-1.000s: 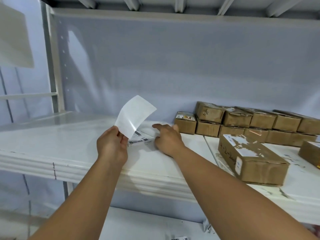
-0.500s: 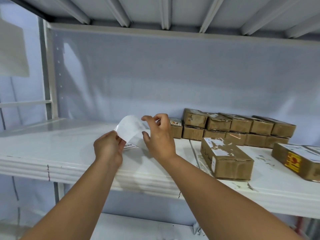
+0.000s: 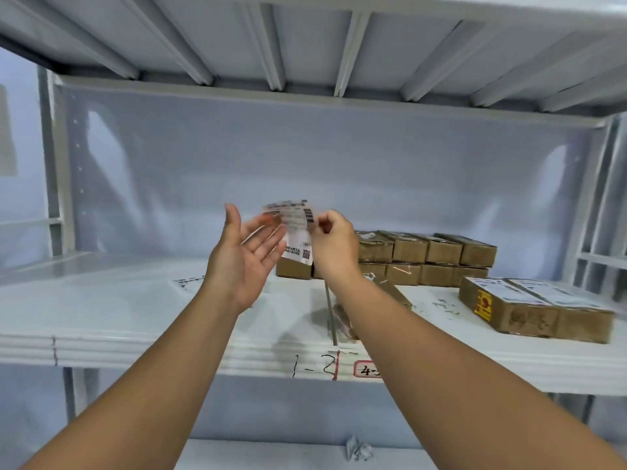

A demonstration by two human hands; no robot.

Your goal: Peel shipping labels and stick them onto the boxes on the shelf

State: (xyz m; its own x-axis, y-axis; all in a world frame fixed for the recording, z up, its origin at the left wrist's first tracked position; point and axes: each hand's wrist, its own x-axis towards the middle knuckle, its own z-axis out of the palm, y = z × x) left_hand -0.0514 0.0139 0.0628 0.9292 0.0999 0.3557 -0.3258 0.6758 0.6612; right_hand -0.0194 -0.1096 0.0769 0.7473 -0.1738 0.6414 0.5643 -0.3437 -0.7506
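- Holding a shipping label [image 3: 298,232] up in the air, the right hand [image 3: 334,244] pinches its right edge with closed fingers, at the middle of the frame.
- The label hangs down, printed side facing us, and looks blurry.
- The left hand [image 3: 242,262] is open, palm up and fingers spread, holding nothing. Its fingertips are just left of the label, maybe touching it.
- More label sheets [image 3: 188,283] lie flat on the white shelf [image 3: 101,317], below and left of the left hand.
- Small brown boxes [image 3: 424,257] sit stacked in a row at the back of the shelf, right of the hands.
- A bigger box [image 3: 536,310] with a label on top sits at the right edge.
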